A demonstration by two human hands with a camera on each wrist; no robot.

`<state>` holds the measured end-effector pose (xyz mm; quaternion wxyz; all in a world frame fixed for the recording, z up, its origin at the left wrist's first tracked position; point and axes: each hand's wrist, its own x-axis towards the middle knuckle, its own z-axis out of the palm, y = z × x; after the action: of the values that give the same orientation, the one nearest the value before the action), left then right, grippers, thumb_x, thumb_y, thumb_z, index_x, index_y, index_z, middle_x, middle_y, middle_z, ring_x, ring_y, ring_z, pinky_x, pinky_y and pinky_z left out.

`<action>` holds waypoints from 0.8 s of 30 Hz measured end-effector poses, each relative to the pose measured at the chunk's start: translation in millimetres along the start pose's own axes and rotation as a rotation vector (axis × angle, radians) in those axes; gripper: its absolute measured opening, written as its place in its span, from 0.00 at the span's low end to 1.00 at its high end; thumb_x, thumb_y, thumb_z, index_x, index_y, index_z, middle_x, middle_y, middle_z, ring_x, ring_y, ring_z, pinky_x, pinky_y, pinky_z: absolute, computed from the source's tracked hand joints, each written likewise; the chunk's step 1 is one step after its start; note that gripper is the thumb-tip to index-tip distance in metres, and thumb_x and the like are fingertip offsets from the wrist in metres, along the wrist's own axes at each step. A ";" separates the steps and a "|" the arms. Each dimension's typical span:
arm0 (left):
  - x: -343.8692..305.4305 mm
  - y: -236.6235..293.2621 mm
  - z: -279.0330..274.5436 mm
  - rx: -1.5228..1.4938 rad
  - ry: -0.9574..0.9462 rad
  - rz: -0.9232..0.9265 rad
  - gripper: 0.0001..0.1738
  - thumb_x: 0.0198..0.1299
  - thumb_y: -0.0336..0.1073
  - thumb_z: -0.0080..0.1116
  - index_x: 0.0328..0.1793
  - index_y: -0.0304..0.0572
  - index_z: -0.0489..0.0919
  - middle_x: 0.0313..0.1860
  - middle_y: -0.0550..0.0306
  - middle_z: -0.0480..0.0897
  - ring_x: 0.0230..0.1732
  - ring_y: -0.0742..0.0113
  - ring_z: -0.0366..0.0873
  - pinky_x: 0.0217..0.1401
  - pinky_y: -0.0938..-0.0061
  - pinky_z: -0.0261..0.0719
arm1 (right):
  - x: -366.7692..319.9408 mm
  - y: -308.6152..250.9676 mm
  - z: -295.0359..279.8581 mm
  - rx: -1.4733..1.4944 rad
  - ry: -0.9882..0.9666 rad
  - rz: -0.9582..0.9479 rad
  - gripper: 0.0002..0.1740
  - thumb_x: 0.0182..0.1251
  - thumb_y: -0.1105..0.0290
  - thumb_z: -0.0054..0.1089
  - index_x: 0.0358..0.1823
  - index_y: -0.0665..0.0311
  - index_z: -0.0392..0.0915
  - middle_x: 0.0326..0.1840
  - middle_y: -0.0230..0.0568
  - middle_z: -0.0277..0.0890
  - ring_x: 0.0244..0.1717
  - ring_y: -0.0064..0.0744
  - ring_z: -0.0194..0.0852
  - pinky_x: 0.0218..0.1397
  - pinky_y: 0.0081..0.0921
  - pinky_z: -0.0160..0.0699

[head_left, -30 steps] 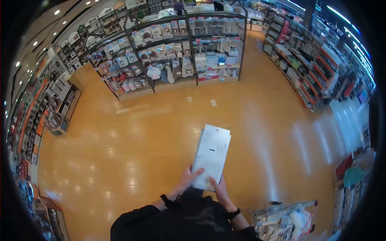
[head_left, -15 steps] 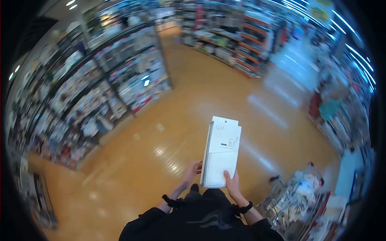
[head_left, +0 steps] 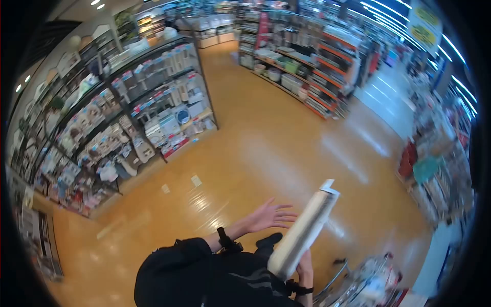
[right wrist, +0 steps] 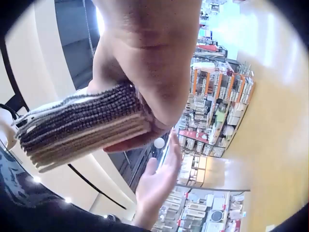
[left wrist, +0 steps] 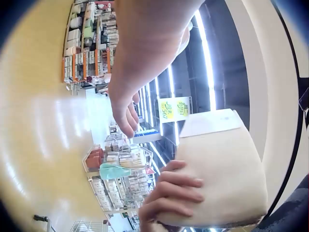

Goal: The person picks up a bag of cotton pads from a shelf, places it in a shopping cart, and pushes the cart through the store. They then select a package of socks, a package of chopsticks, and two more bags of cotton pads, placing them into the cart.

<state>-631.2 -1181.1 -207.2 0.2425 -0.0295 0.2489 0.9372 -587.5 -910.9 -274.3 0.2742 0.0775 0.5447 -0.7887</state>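
In the head view, a thick stack of folded cloths (head_left: 303, 233) is turned edge-on and tilted. My right hand (head_left: 305, 263) grips its lower right side. In the right wrist view, the stack (right wrist: 87, 128) shows many dark grey ribbed layers over beige ones. A pale cloth face (left wrist: 219, 174) with a white card (left wrist: 212, 123) at one end appears in the left wrist view, with right-hand fingers (left wrist: 178, 193) curled onto it. My left hand (head_left: 271, 215) is held out with fingers spread, beside the stack on its left, holding nothing.
A loaded shopping cart (head_left: 371, 284) stands close at the lower right. Shelves of packaged goods (head_left: 138, 110) line the left, with orange-edged shelving (head_left: 327, 71) farther back. Racks (head_left: 434, 179) stand at the right. Glossy yellow-brown floor (head_left: 255, 148) lies between them.
My left hand has come off the stack and opened out beside it. The stack has turned from face-up to edge-on in my right hand. The head view has swung to the right.
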 end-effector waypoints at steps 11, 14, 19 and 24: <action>152.5 70.3 -9.0 0.450 0.323 0.136 0.39 0.65 0.52 0.60 0.74 0.37 0.62 0.67 0.51 0.73 0.66 0.64 0.71 0.69 0.66 0.70 | 194.8 -129.3 -14.4 -0.141 -0.255 -0.104 0.30 0.66 0.60 0.65 0.63 0.70 0.68 0.56 0.41 0.75 0.57 0.32 0.72 0.61 0.31 0.71; 199.9 85.9 -7.0 0.399 0.268 0.128 0.38 0.63 0.47 0.64 0.73 0.35 0.63 0.66 0.50 0.73 0.66 0.63 0.72 0.69 0.66 0.70 | 219.8 -147.8 -34.5 -0.147 -0.239 -0.065 0.31 0.65 0.60 0.67 0.63 0.70 0.68 0.57 0.42 0.75 0.58 0.32 0.72 0.61 0.31 0.71; 299.4 95.2 -31.3 0.278 0.211 -0.010 0.38 0.61 0.43 0.66 0.72 0.34 0.64 0.65 0.50 0.74 0.64 0.63 0.73 0.67 0.68 0.72 | 265.4 -173.2 -70.4 -0.153 -0.112 -0.045 0.30 0.64 0.62 0.67 0.63 0.70 0.69 0.57 0.42 0.76 0.57 0.32 0.74 0.61 0.31 0.72; 424.6 120.9 -60.2 0.318 0.000 -0.191 0.37 0.62 0.42 0.65 0.72 0.33 0.64 0.67 0.48 0.73 0.65 0.59 0.72 0.70 0.63 0.70 | 317.7 -221.2 -102.4 -0.225 0.056 -0.035 0.28 0.67 0.62 0.65 0.63 0.70 0.70 0.57 0.42 0.77 0.56 0.30 0.75 0.60 0.30 0.74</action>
<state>-1065.8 -1114.9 -279.8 0.3321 -0.0144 0.3900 0.8587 -986.1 -872.5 -267.8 0.2519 0.0590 0.6385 -0.7248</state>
